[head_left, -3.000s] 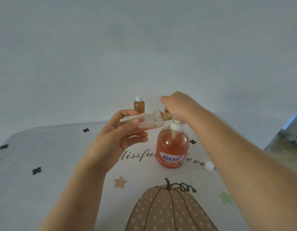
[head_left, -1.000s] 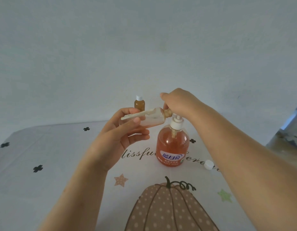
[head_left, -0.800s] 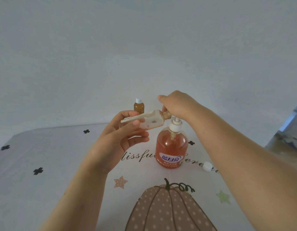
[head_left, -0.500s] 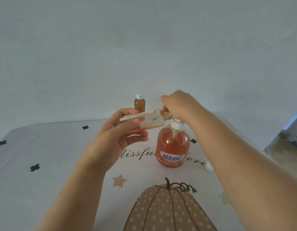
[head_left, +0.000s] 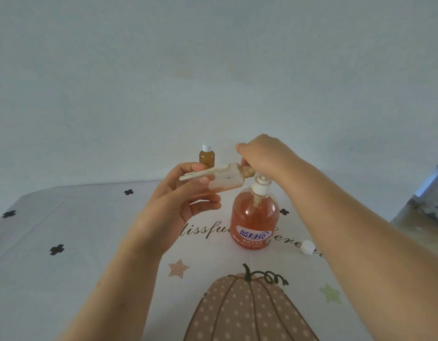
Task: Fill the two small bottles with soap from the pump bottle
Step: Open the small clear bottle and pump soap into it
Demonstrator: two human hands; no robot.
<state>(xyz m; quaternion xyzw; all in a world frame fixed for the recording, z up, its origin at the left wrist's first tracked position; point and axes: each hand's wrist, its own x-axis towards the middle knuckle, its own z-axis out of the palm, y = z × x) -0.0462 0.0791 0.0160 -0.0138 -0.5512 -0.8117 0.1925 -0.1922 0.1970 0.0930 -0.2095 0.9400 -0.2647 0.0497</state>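
White cap point(head_left: 307, 247) lay just right of the orange pump bottle point(head_left: 255, 222). The left hand point(head_left: 178, 205) gripped the open small bottle point(head_left: 223, 179) sideways, mouth at the pump head point(head_left: 262, 180), with the right hand point(head_left: 259, 156) curled over that. Capped amber bottle point(head_left: 207, 156) stood behind.

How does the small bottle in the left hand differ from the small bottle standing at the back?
Pose: the held bottle lies almost level in the left hand, neck toward the pump bottle; the back bottle stands upright.
Cap: the held bottle is uncapped; the back bottle wears a white cap.
Contents: the held bottle looks mostly clear; the back bottle looks amber throughout.
Both are small bottles.
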